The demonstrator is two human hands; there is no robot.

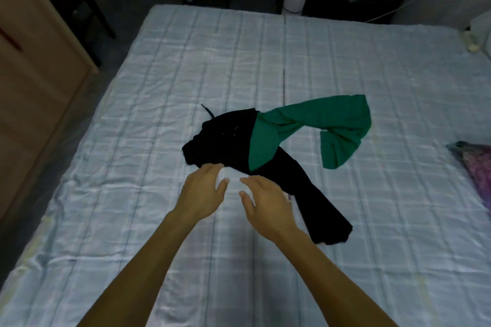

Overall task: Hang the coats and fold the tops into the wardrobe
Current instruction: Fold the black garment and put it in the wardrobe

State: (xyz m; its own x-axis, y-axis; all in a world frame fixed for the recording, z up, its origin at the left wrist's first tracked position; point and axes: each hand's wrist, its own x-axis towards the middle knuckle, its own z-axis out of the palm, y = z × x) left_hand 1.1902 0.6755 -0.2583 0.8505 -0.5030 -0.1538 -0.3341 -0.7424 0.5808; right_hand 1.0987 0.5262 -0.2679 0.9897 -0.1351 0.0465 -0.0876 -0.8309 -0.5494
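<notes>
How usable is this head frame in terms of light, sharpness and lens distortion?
Head view: dim room light, soft overall; the black top loses its folds to darkness, the green top reads clearly; bed edges bow from the wide lens; both hands are slightly blurred.

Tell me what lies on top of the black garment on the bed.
A green garment lies across the upper right part of the black garment, trailing onto the bedsheet. The left hand reaches its near edge. How much black cloth the green covers cannot be seen.
</notes>
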